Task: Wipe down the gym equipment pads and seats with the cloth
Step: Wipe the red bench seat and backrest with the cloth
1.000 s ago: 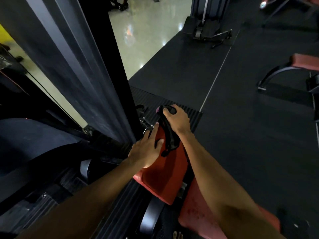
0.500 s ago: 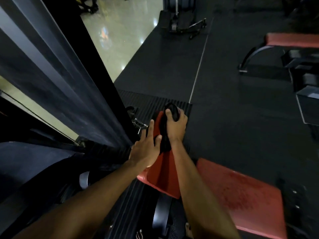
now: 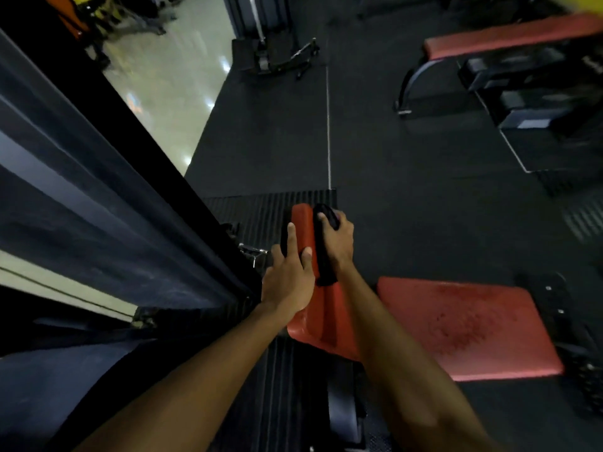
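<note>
A narrow red pad [image 3: 305,230] of a gym machine stands upright below me. My left hand [image 3: 288,277] grips its left side, fingers spread over the red face. My right hand [image 3: 337,241] is shut on a dark cloth [image 3: 323,256], which hangs in a strip down the pad's right edge from the top. A flat red seat [image 3: 463,327] with a worn, speckled middle lies to the right of the pad.
A tall dark machine frame [image 3: 107,197] rises on the left. Black rubber floor [image 3: 408,190] stretches ahead. A red bench [image 3: 509,37] on a black base stands at the back right. A cable machine foot [image 3: 277,57] sits far ahead beside shiny pale tiles.
My right hand with the cloth stays near the pad's top; the left hand has shifted its grip on the pad's left side. The camera has swung, bringing more of the red seat into view.
</note>
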